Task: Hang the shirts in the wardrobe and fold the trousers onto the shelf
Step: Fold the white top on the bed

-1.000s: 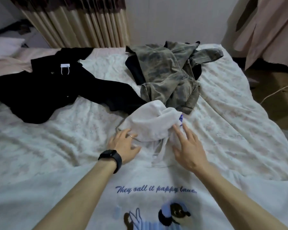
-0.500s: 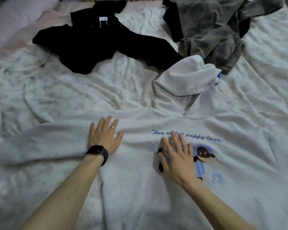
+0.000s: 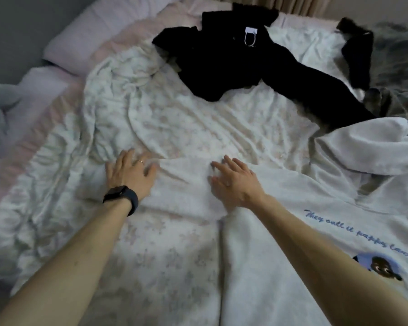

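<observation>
- Smoothing the white shirt (image 3: 292,231), spread lower right on the bed (image 3: 186,128).
- Left hand (image 3: 130,172) and right hand (image 3: 233,182) lie flat on its sleeve (image 3: 181,184), mid-frame, gripping nothing.
- Next, likely: pick it up for hanging.

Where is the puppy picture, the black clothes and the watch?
puppy picture (image 3: 381,267): head view, on the puppy's brown face.
black clothes (image 3: 222,67): head view, on the wide middle part.
watch (image 3: 118,193): head view, on its dark face.

white printed hoodie (image 3: 257,267) spread flat, sleeve out left — black garment (image 3: 233,67) crumpled beyond.
</observation>
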